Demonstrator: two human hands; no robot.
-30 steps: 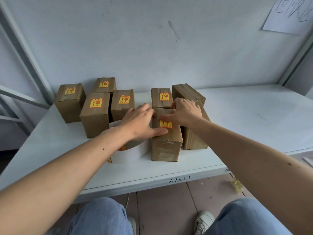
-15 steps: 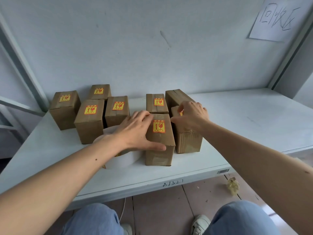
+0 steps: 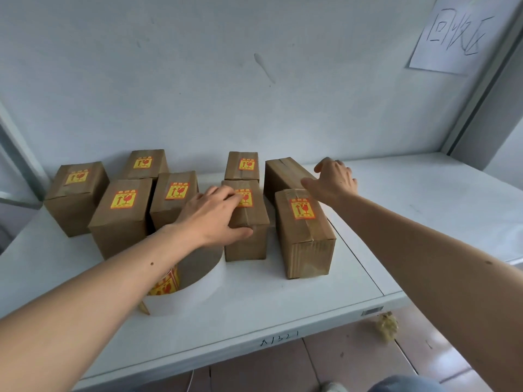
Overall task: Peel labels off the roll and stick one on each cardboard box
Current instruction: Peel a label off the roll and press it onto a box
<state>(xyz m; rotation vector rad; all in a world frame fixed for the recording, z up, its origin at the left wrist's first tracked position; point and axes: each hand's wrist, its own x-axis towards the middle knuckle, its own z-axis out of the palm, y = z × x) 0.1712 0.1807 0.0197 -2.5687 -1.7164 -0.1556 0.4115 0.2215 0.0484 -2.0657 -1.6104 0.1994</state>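
Observation:
Several brown cardboard boxes stand on the white shelf (image 3: 283, 301), most with a yellow-and-red label on top. My left hand (image 3: 210, 215) grips the middle box (image 3: 246, 239), fingers over its label and thumb on its front. To its right stands a labelled box (image 3: 307, 241). Behind that lies a box with no visible label (image 3: 283, 174); my right hand (image 3: 332, 179) hovers at its right end, fingers spread, holding nothing. The white label roll (image 3: 195, 290) lies under my left forearm, with yellow labels visible inside it.
Four labelled boxes cluster at the back left (image 3: 121, 210); another stands behind the middle box (image 3: 242, 165). A grey wall rises behind, with a handwritten paper sheet (image 3: 455, 35) at top right. The shelf's front edge (image 3: 254, 343) is close to my legs.
My right hand lifted off the right labelled box and moved back towards the unlabelled box, opening. That box's label is now uncovered. My left hand stayed on the middle box.

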